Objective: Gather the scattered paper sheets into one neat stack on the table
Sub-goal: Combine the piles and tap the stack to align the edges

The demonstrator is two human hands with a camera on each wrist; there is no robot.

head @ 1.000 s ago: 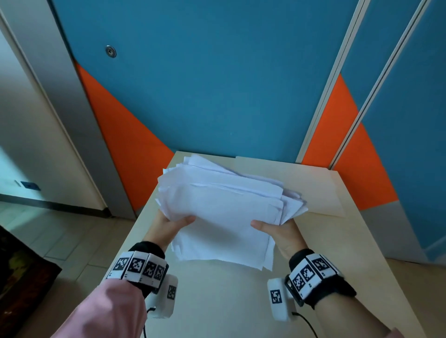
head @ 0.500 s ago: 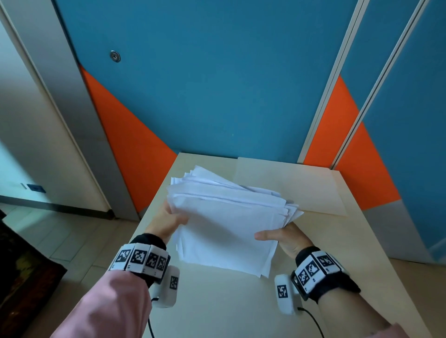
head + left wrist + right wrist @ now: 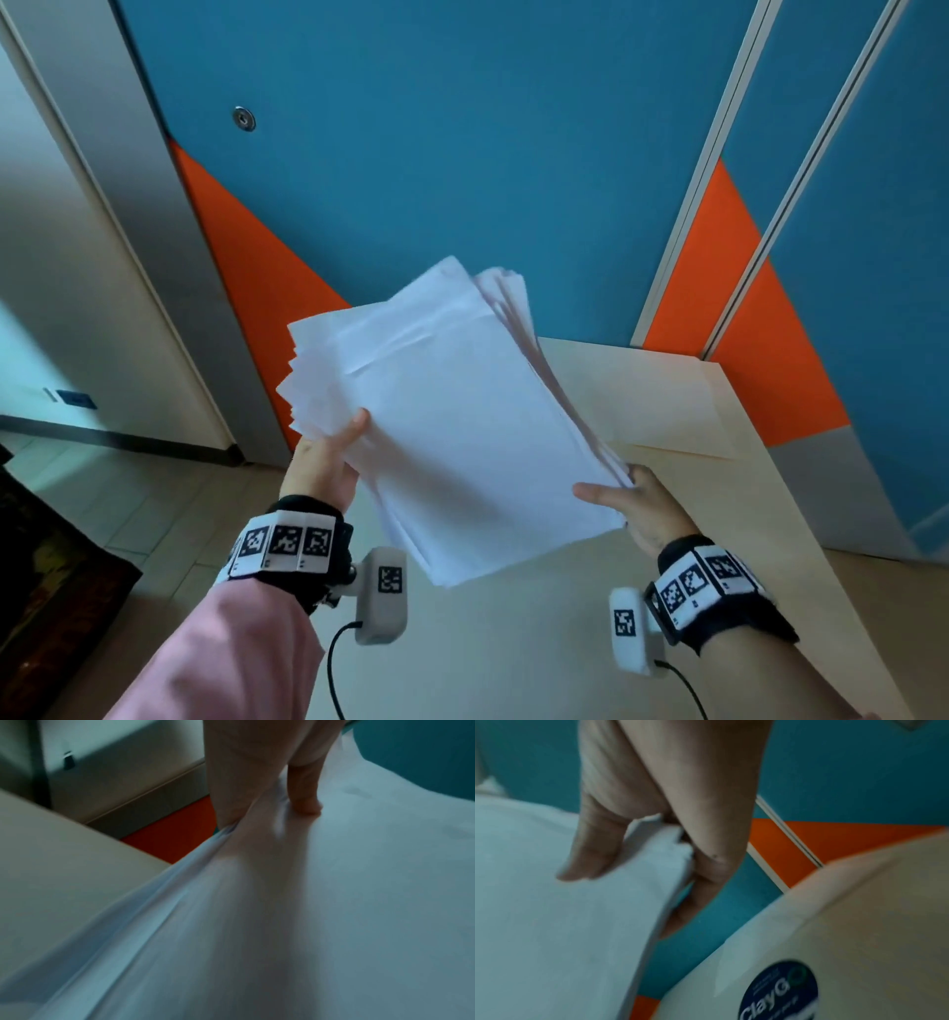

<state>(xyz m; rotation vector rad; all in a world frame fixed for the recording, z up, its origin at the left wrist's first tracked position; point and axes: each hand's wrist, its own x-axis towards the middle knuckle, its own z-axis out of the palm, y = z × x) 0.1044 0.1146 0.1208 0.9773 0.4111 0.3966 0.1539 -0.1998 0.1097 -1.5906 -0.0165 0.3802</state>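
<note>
**A:** One bundle of white paper sheets (image 3: 462, 416) was all I could see, held up above the table (image 3: 693, 411), tilted, far end raised toward the blue wall panel (image 3: 462, 154). Not resting on the tabletop anywhere I could confirm.

**B:** Neat?

**A:** No. Edges were fanned out on the left side and at the far right corner. Several sheet edges showed separately.

**B:** Hands?

**A:** Both were gripping it. Left hand (image 3: 323, 462) pinched the left edge, thumb on top, fingers under. Left wrist view showed the thumb (image 3: 306, 791) pressed on the top sheet (image 3: 334, 902) with the layered edges running beside it. Right hand (image 3: 637, 506) clamped the near right corner, thumb lying across the top, fingers hidden behind. Right wrist view confirmed it: thumb (image 3: 595, 850) over the sheets (image 3: 552, 923), a finger (image 3: 700, 892) under the edge.

**B:** Anything else on the table?

**A:** One flat cream sheet or board (image 3: 642, 395) lay at the far end, touching the wall. Couldn't tell which it was. Right wrist view also caught a round dark blue sticker (image 3: 780, 992) reading "ClayGo" on the tabletop.

**B:** Surroundings?

**A:** Orange triangles (image 3: 257, 288) low on the wall, tiled floor (image 3: 154, 503) left of the table. Pink sleeve (image 3: 215, 658) on the left arm, marker bands on both wrists.
</note>
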